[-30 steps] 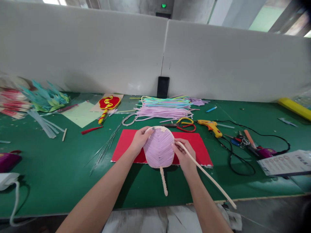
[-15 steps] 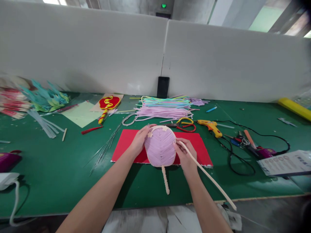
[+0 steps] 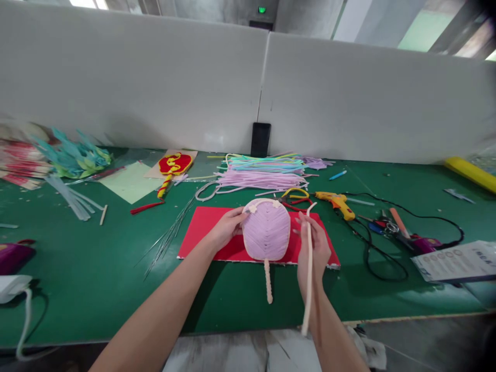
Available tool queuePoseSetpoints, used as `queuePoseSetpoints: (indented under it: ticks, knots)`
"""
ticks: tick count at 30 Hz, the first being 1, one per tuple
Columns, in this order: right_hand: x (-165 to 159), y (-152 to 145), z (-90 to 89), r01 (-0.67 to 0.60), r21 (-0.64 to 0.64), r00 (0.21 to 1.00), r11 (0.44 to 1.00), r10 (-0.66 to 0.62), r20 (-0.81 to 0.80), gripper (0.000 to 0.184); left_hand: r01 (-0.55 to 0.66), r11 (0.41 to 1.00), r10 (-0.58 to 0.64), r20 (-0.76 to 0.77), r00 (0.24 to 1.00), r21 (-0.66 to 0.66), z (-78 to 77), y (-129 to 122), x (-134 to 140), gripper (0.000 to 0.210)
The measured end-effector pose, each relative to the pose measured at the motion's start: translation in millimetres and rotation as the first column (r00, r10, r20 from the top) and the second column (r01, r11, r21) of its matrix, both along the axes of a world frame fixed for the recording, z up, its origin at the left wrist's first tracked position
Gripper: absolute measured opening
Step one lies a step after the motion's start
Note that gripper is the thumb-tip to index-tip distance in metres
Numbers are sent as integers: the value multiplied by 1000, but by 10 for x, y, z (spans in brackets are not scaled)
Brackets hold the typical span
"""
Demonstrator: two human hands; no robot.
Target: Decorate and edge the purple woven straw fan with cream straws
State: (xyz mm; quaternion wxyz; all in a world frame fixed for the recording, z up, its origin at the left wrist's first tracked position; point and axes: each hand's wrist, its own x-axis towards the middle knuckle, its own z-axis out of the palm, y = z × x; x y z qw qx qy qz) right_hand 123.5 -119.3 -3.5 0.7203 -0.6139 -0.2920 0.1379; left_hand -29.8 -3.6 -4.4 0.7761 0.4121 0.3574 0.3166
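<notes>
A lilac round fan (image 3: 266,232) with a cream rim, small cream flowers near its top and a twisted peach handle (image 3: 268,281) is held over a red board (image 3: 205,227). My left hand (image 3: 228,227) grips the fan by its upper left edge, thumb in front. To the right of the fan, apart from it, my right hand (image 3: 315,243) holds a long cream pipe cleaner (image 3: 309,279). Its short bent end sticks up above the fingers, and the long part hangs down along the wrist.
Behind the board lie bundled pastel pipe cleaners (image 3: 263,178) and scissors (image 3: 296,199). A yellow glue gun (image 3: 337,203) with a black cord, keys (image 3: 383,225) and a white box (image 3: 453,260) are at right. A red-and-yellow fan (image 3: 174,164) and thin wires (image 3: 168,237) lie left.
My right hand has come off the fan's right edge and moved right with the pipe cleaner, which now hangs more upright. My left hand has shifted the fan slightly right.
</notes>
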Motion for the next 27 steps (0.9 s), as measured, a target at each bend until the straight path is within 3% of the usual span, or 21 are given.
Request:
queuePoseSetpoints:
  ticks: [5,10,16,19,27]
  knots:
    - [28,8,-26,34,142,992,989,-16,-129,29,-6,1000,5,-40,999,-26,9,2,9,20]
    - [-8,-13,-82,-173,165,974,971,193,-117,25,-20,999,17,-42,999,-51,22,1,22,15]
    - [-50,-60,-97,-355,55,931,933,359,-65,23,-42,997,41,-25,999,-71,-31,29,33,14]
    - [-59,-72,-70,-377,-11,926,926,377,-28,24,-48,996,47,-14,999,-78,-33,30,35,15]
    - [-84,-89,-75,-397,-43,912,917,400,88,22,-63,995,65,24,998,-81,-22,27,44,15]
